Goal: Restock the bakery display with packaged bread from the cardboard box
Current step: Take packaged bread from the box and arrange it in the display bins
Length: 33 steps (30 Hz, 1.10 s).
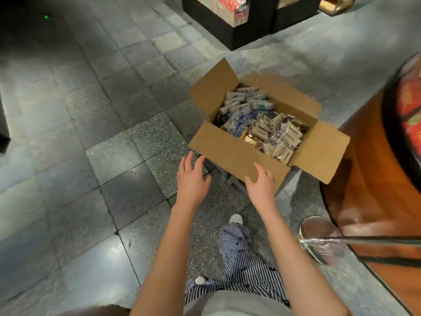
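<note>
An open cardboard box stands on a low stool on the tiled floor, its four flaps spread out. Inside lie several clear-wrapped packaged breads, pale and blue-labelled. My left hand hovers with fingers spread just left of the box's near flap, holding nothing. My right hand reaches out with straight fingers in front of the near flap, at its lower edge; whether it touches the cardboard I cannot tell.
A round wooden display stand with red packaged goods on top rises at the right. A chrome post base sits near my right forearm. Black display units stand at the far side. My striped trouser legs are below.
</note>
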{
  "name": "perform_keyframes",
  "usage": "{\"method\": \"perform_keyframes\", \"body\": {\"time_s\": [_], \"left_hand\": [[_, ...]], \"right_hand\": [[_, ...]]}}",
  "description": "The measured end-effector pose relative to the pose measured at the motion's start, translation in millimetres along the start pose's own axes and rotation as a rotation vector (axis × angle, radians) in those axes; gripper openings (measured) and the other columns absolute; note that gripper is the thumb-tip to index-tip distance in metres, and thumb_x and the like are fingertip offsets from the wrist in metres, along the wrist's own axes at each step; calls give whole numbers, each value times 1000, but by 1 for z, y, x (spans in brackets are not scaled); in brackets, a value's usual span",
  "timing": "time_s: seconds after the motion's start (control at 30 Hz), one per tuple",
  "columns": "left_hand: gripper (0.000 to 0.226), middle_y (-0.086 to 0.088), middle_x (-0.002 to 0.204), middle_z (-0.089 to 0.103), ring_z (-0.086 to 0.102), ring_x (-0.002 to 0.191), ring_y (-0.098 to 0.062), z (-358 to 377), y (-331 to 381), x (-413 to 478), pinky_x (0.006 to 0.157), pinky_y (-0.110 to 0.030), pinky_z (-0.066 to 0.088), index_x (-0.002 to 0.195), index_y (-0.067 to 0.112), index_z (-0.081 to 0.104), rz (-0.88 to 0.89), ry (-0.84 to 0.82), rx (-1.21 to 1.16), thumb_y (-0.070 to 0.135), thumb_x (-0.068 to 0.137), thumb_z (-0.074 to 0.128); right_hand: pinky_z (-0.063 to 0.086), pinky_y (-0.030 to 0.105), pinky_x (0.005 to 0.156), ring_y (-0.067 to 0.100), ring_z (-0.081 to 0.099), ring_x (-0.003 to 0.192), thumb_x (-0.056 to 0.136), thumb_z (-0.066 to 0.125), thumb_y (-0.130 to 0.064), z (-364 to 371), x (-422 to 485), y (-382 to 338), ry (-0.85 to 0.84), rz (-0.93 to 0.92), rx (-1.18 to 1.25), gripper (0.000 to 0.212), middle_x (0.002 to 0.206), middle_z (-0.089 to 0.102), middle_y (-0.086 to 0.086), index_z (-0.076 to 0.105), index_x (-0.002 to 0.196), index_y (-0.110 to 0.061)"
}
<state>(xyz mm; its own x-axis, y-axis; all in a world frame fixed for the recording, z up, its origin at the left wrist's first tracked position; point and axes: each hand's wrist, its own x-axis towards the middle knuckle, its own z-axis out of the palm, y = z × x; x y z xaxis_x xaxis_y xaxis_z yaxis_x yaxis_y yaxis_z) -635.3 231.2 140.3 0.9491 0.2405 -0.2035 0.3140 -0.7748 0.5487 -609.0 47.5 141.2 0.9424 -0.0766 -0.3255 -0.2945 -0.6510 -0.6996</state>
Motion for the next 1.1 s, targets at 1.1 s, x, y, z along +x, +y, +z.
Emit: {"method": "perform_keyframes", "body": {"time_s": [1.1], "left_hand": [[52, -9, 146, 39, 49, 114, -20, 128, 70, 433, 94, -31, 40, 150, 18, 35, -134, -532, -74, 17, 101, 52]], "right_hand": [[42, 44, 103, 30, 49, 115, 99, 54, -27, 3, 398, 39, -37, 506, 70, 57, 144, 39, 19, 33, 151, -16]]}}
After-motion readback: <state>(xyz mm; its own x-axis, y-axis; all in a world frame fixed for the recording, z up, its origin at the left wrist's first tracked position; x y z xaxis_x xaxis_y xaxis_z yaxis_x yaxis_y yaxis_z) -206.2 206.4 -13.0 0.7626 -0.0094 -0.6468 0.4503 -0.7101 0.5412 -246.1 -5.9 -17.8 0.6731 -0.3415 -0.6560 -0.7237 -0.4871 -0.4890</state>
